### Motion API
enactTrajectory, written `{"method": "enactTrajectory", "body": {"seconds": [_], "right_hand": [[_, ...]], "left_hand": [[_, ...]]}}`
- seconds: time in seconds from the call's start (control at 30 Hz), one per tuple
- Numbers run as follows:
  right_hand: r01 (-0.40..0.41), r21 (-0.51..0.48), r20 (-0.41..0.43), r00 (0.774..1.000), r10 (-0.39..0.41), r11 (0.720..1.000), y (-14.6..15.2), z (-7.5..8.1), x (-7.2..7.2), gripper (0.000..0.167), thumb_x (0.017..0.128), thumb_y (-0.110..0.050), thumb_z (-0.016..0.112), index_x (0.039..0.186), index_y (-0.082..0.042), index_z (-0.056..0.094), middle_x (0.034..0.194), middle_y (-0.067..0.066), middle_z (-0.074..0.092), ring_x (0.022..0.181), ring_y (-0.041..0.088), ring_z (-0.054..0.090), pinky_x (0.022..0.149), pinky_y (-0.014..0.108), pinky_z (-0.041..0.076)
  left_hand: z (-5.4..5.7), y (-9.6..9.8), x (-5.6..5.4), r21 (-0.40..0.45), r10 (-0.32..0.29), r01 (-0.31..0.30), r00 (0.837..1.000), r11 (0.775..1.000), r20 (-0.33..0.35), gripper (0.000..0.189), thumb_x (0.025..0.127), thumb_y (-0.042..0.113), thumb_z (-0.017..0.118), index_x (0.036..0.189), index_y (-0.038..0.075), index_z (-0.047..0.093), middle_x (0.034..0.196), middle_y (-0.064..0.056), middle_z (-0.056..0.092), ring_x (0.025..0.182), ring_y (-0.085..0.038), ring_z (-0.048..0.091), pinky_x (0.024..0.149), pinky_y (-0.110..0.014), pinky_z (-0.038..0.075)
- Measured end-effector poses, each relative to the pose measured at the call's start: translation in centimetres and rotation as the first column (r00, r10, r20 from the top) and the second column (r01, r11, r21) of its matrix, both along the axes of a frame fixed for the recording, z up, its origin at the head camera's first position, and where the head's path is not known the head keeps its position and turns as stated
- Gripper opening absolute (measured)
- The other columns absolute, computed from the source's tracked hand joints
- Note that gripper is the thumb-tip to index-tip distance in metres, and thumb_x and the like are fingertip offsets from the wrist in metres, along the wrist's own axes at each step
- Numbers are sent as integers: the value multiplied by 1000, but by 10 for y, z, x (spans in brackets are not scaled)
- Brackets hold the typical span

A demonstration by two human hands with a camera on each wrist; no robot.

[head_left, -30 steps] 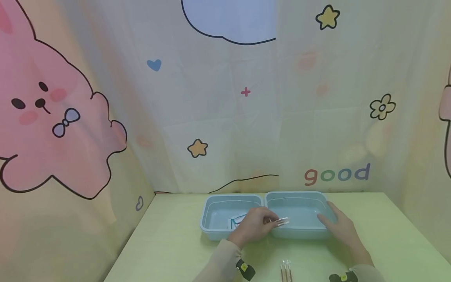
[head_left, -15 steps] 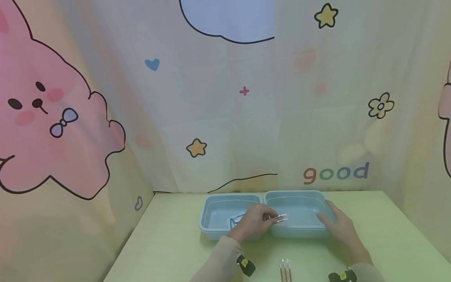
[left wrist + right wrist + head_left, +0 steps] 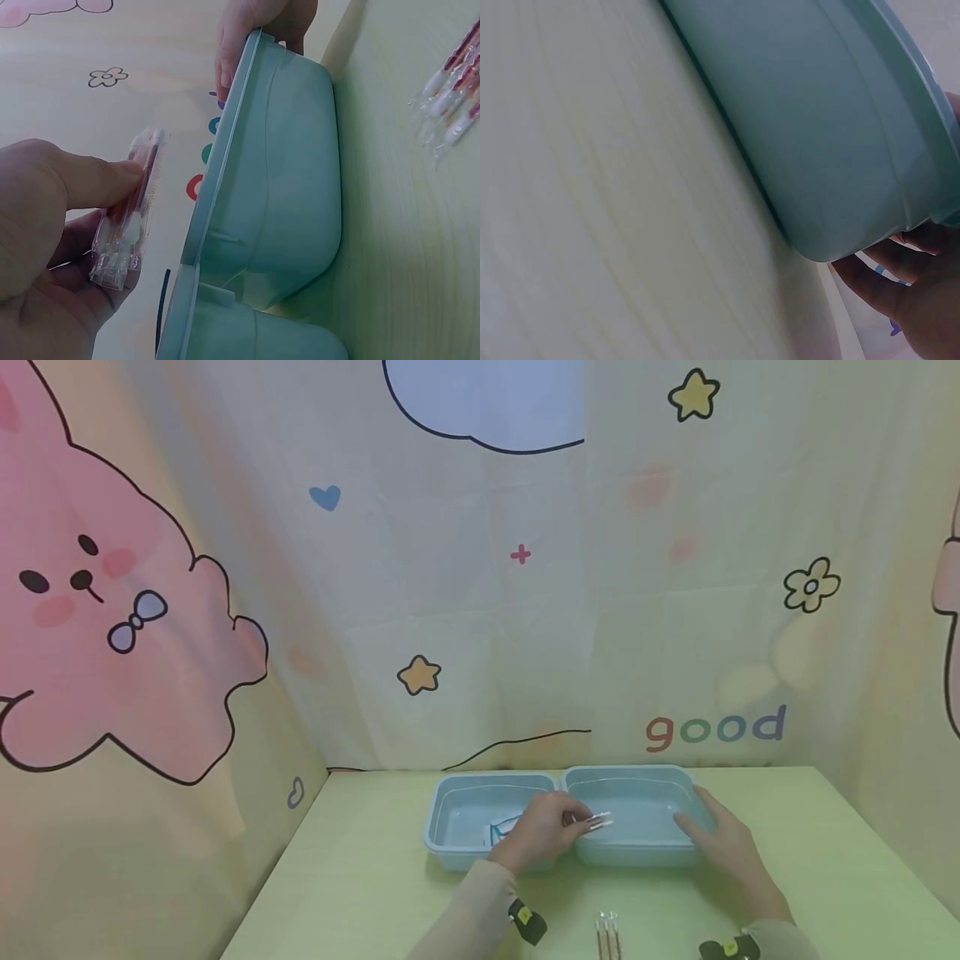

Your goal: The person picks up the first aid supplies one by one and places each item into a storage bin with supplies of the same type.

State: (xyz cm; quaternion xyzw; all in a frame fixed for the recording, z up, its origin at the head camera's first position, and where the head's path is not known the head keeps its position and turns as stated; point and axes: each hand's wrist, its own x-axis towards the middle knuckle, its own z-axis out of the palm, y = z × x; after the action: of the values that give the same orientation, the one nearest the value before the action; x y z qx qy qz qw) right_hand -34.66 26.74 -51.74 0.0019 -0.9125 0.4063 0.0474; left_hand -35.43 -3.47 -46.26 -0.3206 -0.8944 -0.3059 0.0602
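Note:
My left hand (image 3: 542, 828) pinches a small bundle of cotton swabs (image 3: 129, 214) between thumb and fingers. They have reddish-brown sticks and white tips, in clear plastic sleeves. In the head view their tips (image 3: 600, 820) show over the near left part of the right light-blue bin (image 3: 637, 855). My right hand (image 3: 723, 839) grips that bin at its right end, thumb over the rim and fingers outside, as the right wrist view also shows against the bin wall (image 3: 817, 135). More sleeved swabs (image 3: 608, 935) lie on the table in front.
A second light-blue bin (image 3: 453, 861) stands against the left side of the right one. A white packet with teal lines (image 3: 497, 832) lies in it, partly hidden by my left hand. Behind the pale table (image 3: 360, 860) hangs a printed curtain (image 3: 480, 610).
My left hand has risen slightly with the swabs. My right hand keeps its grip on the right bin, and both bins have stayed in place.

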Motion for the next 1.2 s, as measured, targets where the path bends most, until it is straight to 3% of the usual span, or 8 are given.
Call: {"method": "enactTrajectory", "body": {"seconds": [0.3,1.2], "right_hand": [[4,17,-12,1000,-4,1000,1,-5,0,83,98,-52,48,154,-1,13,152,37,20,135,60,20,106,74,21],[5,14,-10,1000,-5,1000,0,2,0,86,97,-53,49,153,2,15,152,37,20,137,59,19,108,72,20]], "left_hand": [[-4,3,-2,-10,1,-1,1000,1000,-3,12,91,22,70,99,16,77,80,13,63,65,5,50,52,-11,45],[-12,19,-11,-51,65,-66,998,997,-12,14,92,28,68,94,18,77,81,13,66,65,6,51,54,-10,43]]}}
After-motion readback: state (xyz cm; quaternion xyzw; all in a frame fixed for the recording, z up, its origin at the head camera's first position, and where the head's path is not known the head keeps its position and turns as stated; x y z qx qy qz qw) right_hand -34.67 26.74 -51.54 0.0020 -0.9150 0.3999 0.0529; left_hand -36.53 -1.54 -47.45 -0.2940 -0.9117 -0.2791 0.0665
